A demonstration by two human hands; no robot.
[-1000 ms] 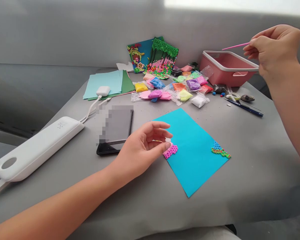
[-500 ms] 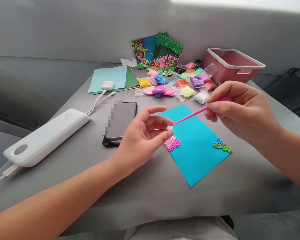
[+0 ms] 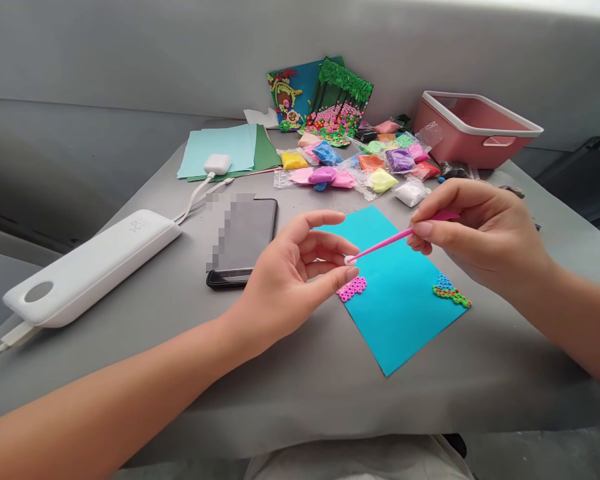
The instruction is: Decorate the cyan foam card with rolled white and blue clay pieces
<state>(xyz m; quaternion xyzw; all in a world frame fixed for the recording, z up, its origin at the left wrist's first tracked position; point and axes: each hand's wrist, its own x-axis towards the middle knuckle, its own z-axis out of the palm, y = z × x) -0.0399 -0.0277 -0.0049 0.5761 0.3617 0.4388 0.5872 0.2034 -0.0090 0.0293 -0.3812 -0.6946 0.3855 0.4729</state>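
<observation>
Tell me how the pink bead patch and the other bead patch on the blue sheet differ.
The pink bead patch is one colour; the blue-and-green bead patch mixes blue, green and some orange. The pink one sits at the blue sheet's left edge, just below the left hand; the other lies at the right corner, under the right hand. Both lie flat on the sheet.

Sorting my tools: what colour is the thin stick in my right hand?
Pink: the thin plastic stick, clearest in the head view.

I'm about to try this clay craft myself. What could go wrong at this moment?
The small white clay piece is only pinched lightly by the left hand in the air; a push from the pink stick in the right hand might flick it off or squash it. It might also drop onto the pink dot cluster on the blue sheet and dent it.
</observation>
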